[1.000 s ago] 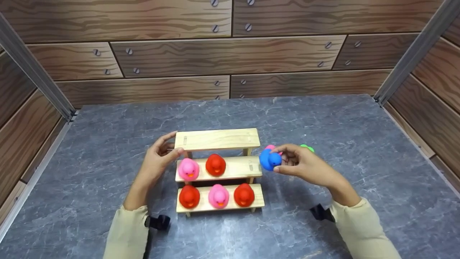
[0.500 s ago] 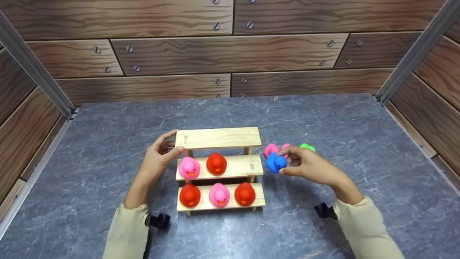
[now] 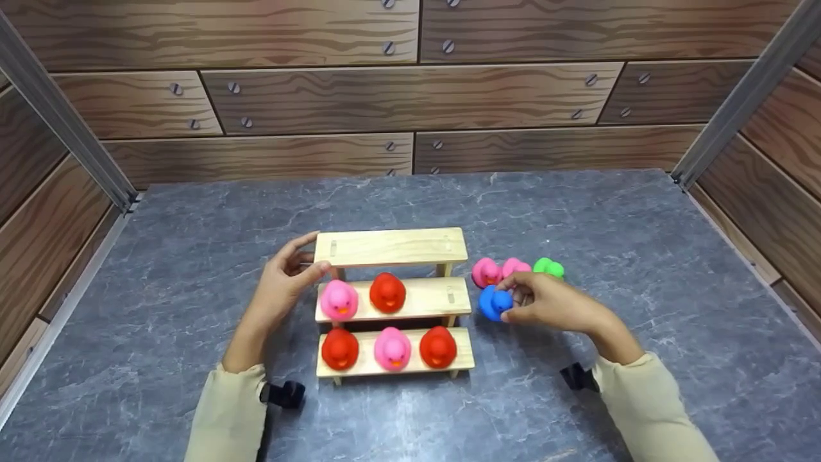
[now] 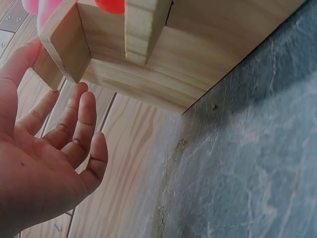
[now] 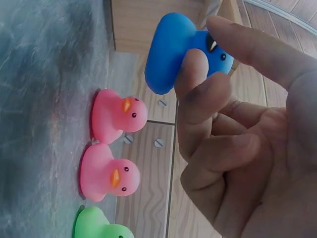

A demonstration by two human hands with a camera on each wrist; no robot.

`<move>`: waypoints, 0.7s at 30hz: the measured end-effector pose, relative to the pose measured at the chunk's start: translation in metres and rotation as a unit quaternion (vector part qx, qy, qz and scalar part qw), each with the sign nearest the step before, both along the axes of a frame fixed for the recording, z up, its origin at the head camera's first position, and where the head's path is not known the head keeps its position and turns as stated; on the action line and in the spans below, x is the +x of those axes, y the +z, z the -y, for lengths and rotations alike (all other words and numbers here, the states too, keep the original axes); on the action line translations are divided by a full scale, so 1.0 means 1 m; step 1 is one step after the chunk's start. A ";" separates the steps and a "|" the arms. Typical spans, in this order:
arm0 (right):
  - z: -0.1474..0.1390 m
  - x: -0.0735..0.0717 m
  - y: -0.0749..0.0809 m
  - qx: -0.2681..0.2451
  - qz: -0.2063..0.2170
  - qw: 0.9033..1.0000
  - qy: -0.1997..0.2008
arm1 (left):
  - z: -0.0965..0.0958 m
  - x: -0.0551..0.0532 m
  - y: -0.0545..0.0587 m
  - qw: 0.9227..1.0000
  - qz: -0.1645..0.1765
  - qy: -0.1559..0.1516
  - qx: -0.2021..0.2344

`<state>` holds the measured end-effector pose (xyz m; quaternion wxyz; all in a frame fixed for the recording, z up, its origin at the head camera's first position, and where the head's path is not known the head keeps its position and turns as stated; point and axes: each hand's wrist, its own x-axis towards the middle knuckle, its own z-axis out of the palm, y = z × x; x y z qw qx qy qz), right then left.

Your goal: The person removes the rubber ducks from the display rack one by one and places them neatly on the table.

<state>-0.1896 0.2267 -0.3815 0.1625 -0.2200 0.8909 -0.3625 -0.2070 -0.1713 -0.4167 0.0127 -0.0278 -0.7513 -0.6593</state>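
Observation:
A blue rubber duck (image 3: 494, 303) is pinched between thumb and fingers of my right hand (image 3: 555, 305), to the right of a three-step wooden stand (image 3: 391, 248). In the right wrist view the blue duck (image 5: 171, 52) is raised off the tabletop. My left hand (image 3: 279, 282) grips the left end of the stand's top step, thumb at the front edge and fingers behind. The middle step bears a pink duck (image 3: 338, 300) and a red duck (image 3: 387, 292); its right end is bare. On the bottom step, a pink duck (image 3: 392, 349) sits between two red ducks.
Behind my right hand, two pink ducks (image 5: 111, 171) and a green duck (image 5: 99, 225) stand in a row on the grey marbled tabletop (image 3: 211, 218). Wood-patterned panels (image 3: 308, 99) enclose the back and sides.
My right hand has drawn the blue duck away from the stand, rightward and then nearer to me, uncovering the pink and green ducks behind. The left hand keeps its grip on the stand.

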 end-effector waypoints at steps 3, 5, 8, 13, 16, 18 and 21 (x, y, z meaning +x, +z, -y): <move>-0.001 -0.002 -0.002 0.003 -0.001 1.000 -0.001 | 0.000 0.000 0.000 1.000 0.003 -0.002 -0.001; -0.002 -0.003 -0.003 0.008 0.002 1.000 -0.006 | -0.001 0.000 0.001 1.000 0.003 -0.001 -0.001; -0.002 -0.004 -0.006 0.013 0.008 1.000 -0.017 | -0.001 0.000 0.001 1.000 0.003 -0.001 0.000; -0.003 -0.008 -0.010 0.023 0.013 0.999 -0.027 | -0.002 -0.001 0.001 1.000 0.005 0.000 0.003; -0.004 -0.011 -0.014 0.025 0.016 0.999 -0.027 | -0.001 -0.001 0.001 1.000 0.005 0.001 0.003; -0.004 -0.012 -0.016 0.025 0.018 0.999 -0.027 | -0.001 -0.001 0.000 1.000 0.004 0.002 0.001; -0.004 -0.013 -0.017 0.026 0.020 0.999 -0.030 | -0.001 0.000 0.000 1.000 0.003 0.003 -0.002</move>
